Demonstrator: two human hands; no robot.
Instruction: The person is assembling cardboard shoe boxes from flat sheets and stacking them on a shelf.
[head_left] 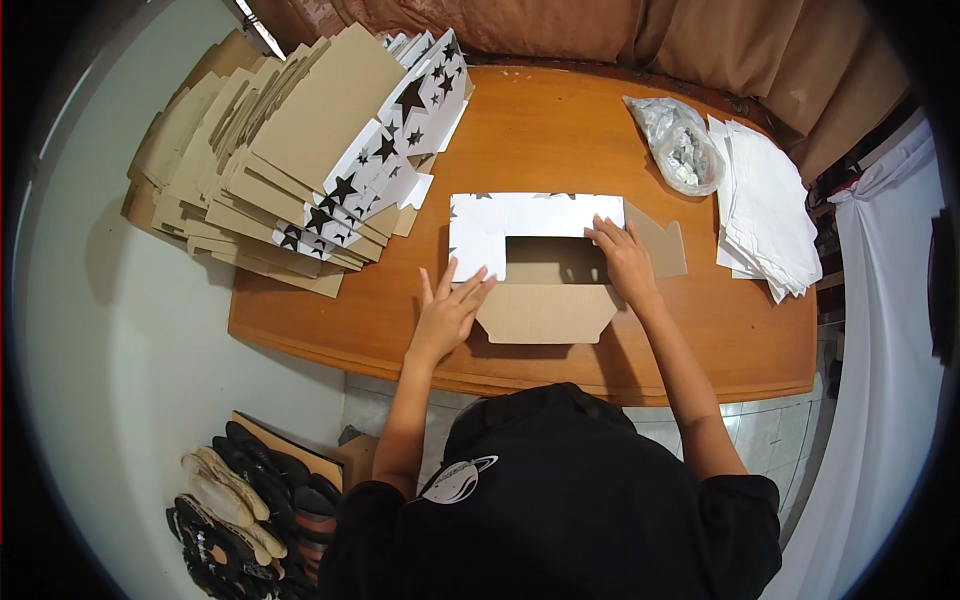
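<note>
White, star-printed rectangular cardboard box [550,214], touched by loosely spread left hand [450,312] and right hand [626,265], is judged partly assembled, brown trapezoidal cardboard flap [548,315] remaining unfolded.

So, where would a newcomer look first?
Probably at the fanned stack of brown cardboard and black-starred white panels, upper left on the brown wooden table. Next, the open white-and-brown cardboard box in the middle. A translucent plastic bag beside white paper sheets stands out at right.
</note>
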